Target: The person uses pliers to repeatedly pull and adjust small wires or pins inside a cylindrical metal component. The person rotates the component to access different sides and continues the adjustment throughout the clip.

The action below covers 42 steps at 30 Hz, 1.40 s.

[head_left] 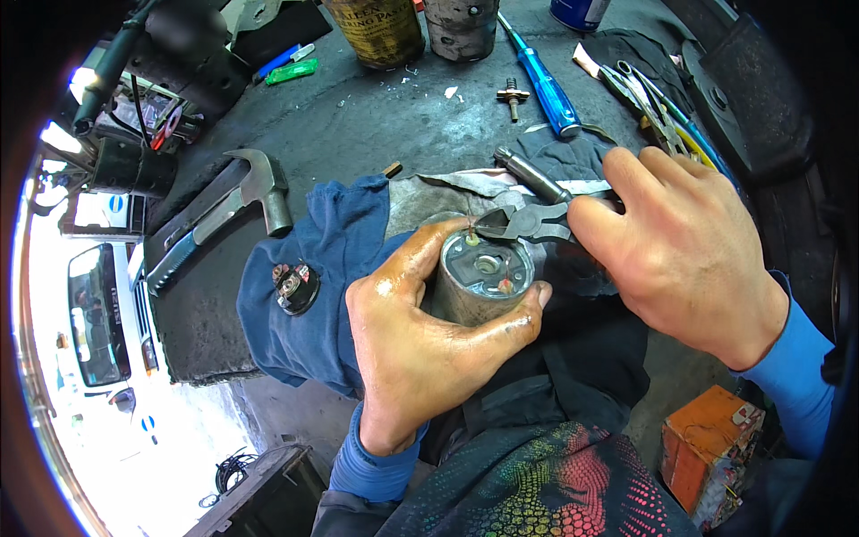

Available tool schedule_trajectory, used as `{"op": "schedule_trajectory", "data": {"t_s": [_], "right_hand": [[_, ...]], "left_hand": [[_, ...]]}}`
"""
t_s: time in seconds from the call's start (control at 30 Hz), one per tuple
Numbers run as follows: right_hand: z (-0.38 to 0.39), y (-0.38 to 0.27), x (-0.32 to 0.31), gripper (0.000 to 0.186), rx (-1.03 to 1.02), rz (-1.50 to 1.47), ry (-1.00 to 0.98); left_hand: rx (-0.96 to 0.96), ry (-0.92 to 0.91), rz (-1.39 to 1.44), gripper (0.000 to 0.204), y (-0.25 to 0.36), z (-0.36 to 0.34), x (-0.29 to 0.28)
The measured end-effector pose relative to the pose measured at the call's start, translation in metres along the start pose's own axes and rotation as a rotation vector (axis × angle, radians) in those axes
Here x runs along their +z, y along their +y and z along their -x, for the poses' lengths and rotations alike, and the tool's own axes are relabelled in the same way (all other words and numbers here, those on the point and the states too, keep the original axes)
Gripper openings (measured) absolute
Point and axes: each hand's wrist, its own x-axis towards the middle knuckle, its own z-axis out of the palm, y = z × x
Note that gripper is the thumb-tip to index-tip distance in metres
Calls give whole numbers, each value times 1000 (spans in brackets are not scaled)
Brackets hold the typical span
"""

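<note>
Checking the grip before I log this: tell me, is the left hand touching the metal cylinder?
Touching. The head view shows the left hand wrapped around the metal cylinder, thumb and fingers pressed against its sides with no gap.

Dull grey metal cylinder [479, 282], matt blue cloth [327, 259] (greasy), glossy steel pliers [528, 222]

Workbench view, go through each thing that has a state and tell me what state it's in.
Metal cylinder: upright, gripped by left hand.
Pliers: in right hand, tips at cylinder's top.
Hammer: lying flat, untouched.
Blue screwdriver: lying flat.
Blue cloth: crumpled under cylinder.
</note>
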Motion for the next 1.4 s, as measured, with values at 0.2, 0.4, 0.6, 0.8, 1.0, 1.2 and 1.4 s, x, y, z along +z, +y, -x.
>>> {"op": "schedule_trajectory", "data": {"t_s": [0.2, 0.4, 0.6, 0.8, 1.0, 1.2, 1.4], "right_hand": [[2, 5, 1, 21, 32, -151, -52], [-2, 14, -1, 26, 66, -399, -149], [-6, 22, 1, 24, 33, -586, -125], [-8, 32, -7, 26, 25, -599, -189], [-1, 19, -20, 28, 96, -301, -145], [16, -3, -26, 29, 119, -16, -84], [17, -13, -20, 25, 105, 77, -18]], "left_hand": [[12, -3, 21, 55, -1, 0, 3], [78, 9, 3, 56, -4, 0, 2], [72, -13, 1, 58, -4, 0, 0], [11, -78, -19, 60, 5, -1, -2], [68, -25, -30, 54, -5, -1, -2], [60, -30, -36, 54, -2, 0, 5], [85, -20, -76, 55, 1, 1, 6]]}}
